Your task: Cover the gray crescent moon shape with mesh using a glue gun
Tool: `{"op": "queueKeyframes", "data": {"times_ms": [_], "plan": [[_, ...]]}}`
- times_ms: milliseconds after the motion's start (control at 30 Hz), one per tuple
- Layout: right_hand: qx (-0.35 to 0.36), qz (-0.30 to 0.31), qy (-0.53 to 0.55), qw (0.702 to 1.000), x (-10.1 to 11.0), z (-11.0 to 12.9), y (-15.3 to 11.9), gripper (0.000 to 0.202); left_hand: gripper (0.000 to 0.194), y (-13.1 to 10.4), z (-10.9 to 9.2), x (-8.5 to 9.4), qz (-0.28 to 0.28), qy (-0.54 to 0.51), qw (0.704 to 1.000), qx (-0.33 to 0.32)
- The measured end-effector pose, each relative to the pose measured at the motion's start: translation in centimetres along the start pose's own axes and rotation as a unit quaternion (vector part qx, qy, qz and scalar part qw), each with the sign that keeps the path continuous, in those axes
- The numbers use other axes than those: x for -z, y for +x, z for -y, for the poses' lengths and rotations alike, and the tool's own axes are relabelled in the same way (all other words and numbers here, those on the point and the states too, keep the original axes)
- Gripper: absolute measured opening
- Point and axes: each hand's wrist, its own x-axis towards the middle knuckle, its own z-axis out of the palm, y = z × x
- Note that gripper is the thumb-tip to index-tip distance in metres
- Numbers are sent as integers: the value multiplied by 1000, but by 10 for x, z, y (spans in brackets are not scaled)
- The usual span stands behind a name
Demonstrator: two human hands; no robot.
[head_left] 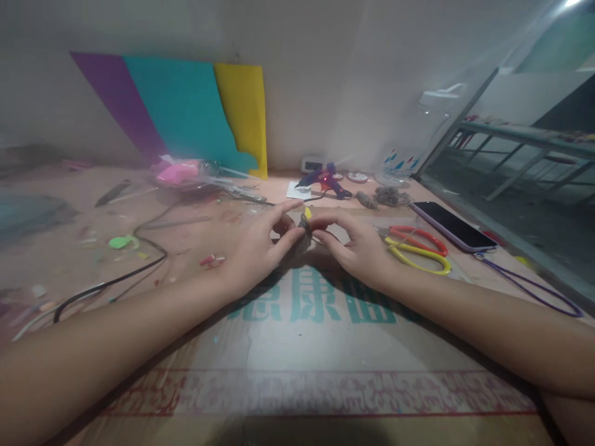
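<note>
Between my two hands, over the middle of the table, is a small grey-brown fuzzy piece (pixel 304 234), perhaps yarn or twine, with a bright yellow tip (pixel 307 212) showing at its top. My left hand (pixel 260 244) pinches it between thumb and fingers from the left. From the right, my right hand (pixel 353 248) has thumb and forefinger closed at its edge; a thin strand seems to lie there, too small to name. Behind the hands rests a dark blue glue gun (pixel 329 181) with a lit red light, its nozzle over a white card (pixel 297 191).
Scissors (pixel 418 248) with red and yellow handles lie to the right, beside a phone (pixel 453 224) with a purple strap. Grey-brown yarn (pixel 393 196) lies before a clear jug (pixel 413 136). Coloured sheets (pixel 181 105) lean on the wall. A black cord (pixel 125 269) crosses the left side.
</note>
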Motion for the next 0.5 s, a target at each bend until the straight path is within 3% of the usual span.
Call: {"op": "queueKeyframes", "data": {"times_ms": [167, 367, 500], "plan": [[-40, -18, 2, 999, 0, -2, 0, 5, 43, 0, 1, 0, -8, 9, 1000, -13], [1, -17, -11, 1000, 0, -3, 0, 5, 39, 0, 2, -1, -19, 1, 1000, -14], [-40, -11, -6, 999, 1, -1, 2, 8, 38, -1, 1, -1, -11, 17, 999, -28]]}}
